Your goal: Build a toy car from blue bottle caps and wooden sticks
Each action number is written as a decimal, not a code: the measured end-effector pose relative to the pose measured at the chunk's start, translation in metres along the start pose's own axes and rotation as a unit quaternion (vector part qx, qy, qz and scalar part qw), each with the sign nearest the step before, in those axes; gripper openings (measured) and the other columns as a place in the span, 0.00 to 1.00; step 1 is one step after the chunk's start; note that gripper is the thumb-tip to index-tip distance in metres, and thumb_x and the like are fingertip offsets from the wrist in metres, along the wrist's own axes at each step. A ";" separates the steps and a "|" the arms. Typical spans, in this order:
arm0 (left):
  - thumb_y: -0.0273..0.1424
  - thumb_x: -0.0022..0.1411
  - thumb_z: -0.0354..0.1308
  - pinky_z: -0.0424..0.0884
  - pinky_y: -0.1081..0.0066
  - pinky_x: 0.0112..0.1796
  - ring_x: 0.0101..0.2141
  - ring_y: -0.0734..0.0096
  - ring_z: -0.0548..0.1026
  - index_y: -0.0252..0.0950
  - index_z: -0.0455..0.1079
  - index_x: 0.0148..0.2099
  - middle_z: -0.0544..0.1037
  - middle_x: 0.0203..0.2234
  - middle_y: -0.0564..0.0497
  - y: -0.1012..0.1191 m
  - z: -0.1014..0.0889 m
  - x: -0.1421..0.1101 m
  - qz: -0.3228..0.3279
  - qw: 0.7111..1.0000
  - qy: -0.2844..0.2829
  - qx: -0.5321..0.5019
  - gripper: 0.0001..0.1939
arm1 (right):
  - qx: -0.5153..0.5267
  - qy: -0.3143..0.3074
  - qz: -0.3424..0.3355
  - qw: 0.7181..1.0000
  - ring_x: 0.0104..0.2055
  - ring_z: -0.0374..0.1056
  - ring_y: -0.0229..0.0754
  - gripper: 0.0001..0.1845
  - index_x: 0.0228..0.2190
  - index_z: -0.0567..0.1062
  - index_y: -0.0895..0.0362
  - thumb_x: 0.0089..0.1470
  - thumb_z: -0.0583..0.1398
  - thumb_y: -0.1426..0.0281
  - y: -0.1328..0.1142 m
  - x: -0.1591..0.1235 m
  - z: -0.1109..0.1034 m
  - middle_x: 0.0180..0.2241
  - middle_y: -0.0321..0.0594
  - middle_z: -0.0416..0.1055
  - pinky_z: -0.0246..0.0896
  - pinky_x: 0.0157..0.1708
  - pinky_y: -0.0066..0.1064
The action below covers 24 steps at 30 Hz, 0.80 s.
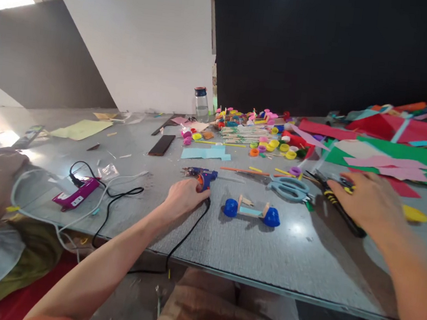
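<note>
Sitting on the tabletop (226, 250), long axis left-right, the blue-wheeled cart (251, 212) lies nearer the left grip (186, 196), which, left of the cart, is wrapped round the glue gun (207, 176). Right of the cart, the right grip (371, 198) is at black-yellow pliers (346, 216); closure cannot be told.

No legible text (too blurred).

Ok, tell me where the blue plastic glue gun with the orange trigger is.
In the head view, the glue gun is just left of centre, held in the person's left hand, to the left of the small craft with blue cap wheels.
</note>
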<state>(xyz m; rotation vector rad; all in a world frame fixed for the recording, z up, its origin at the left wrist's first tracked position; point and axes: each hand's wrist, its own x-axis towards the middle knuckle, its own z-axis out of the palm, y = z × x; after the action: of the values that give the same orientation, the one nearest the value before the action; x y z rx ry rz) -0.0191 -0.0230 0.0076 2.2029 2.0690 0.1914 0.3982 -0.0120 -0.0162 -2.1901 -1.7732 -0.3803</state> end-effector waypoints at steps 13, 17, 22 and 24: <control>0.37 0.66 0.58 0.71 0.64 0.36 0.33 0.63 0.78 0.34 0.74 0.36 0.79 0.30 0.48 0.008 -0.013 0.002 0.014 0.999 0.026 0.019 0.12 | 0.206 0.025 -0.138 0.968 0.44 0.74 0.59 0.19 0.39 0.79 0.60 0.59 0.54 0.61 -0.041 -0.016 -0.029 0.42 0.56 0.79 0.65 0.44 0.45; 0.35 0.64 0.55 0.62 0.68 0.30 0.29 0.61 0.77 0.37 0.72 0.35 0.79 0.26 0.47 0.006 -0.038 -0.017 0.002 0.994 0.105 0.001 0.09 | 0.294 -0.012 -0.155 0.943 0.38 0.74 0.55 0.17 0.39 0.80 0.58 0.59 0.58 0.59 -0.056 -0.026 -0.050 0.40 0.52 0.80 0.65 0.43 0.46; 0.40 0.65 0.55 0.58 0.68 0.29 0.28 0.66 0.74 0.39 0.69 0.36 0.77 0.27 0.52 0.048 -0.069 -0.049 0.044 0.980 0.191 -0.035 0.11 | 0.459 -0.120 -0.214 0.854 0.40 0.77 0.48 0.22 0.47 0.78 0.52 0.63 0.56 0.52 -0.110 -0.051 -0.083 0.42 0.44 0.80 0.73 0.41 0.40; 0.40 0.64 0.58 0.56 0.68 0.27 0.24 0.69 0.71 0.38 0.68 0.35 0.75 0.24 0.53 0.075 -0.073 -0.060 0.106 0.964 0.229 -0.081 0.11 | 0.529 -0.133 -0.229 0.806 0.45 0.76 0.45 0.24 0.54 0.73 0.47 0.63 0.54 0.49 -0.135 -0.063 -0.092 0.47 0.40 0.78 0.75 0.42 0.39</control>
<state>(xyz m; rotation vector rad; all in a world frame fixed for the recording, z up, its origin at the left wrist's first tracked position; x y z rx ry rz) 0.0386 -0.0879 0.0914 2.4444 1.9097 0.9369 0.2515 -0.0782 0.0529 -1.0358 -1.9172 0.7233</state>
